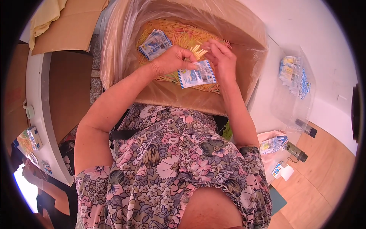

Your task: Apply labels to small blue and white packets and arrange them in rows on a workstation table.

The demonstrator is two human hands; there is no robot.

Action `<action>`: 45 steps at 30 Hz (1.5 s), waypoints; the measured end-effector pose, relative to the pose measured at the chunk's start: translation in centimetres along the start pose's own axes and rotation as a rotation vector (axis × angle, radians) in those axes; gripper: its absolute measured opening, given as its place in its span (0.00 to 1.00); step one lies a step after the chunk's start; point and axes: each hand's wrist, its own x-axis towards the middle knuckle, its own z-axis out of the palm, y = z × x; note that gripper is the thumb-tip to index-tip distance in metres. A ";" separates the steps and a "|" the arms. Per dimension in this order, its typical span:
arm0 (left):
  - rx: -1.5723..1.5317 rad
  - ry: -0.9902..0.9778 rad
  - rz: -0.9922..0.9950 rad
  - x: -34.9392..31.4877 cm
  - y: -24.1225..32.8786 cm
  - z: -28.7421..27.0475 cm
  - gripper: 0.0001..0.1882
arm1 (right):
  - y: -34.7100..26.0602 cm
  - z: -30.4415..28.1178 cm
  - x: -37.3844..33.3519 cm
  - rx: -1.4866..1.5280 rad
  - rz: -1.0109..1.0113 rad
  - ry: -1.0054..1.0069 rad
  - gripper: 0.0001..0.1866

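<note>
My left hand (171, 60) pinches the upper edge of a small white-and-blue plastic packet (198, 76), thumb on its front. Just above the packet a small bundle of thin pale-yellow sticks (197, 52) shows between my two hands. The fingers of my right hand (224, 58) are curled together at the right end of that bundle; their tips are partly hidden. Both hands are over a large cardboard box (167, 97) lined with clear plastic. Loose thin sticks (179, 32) in yellow, orange and pink lie inside it. More white-and-blue packets (155, 45) rest on them, left of my hands.
On the right, a clear plastic bin (291, 99) holds several packets. Near it are another packet (274, 144), a dark bottle (296, 152) and a small white-and-blue carton (278, 170). At left stands a white-edged table (47, 114); another person's arm (53, 192) shows below it.
</note>
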 end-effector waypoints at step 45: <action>0.155 0.157 0.153 0.7 0.1 0.7 0.04 | -1.0 -1.0 1.3 -0.387 -0.068 -0.170 0.15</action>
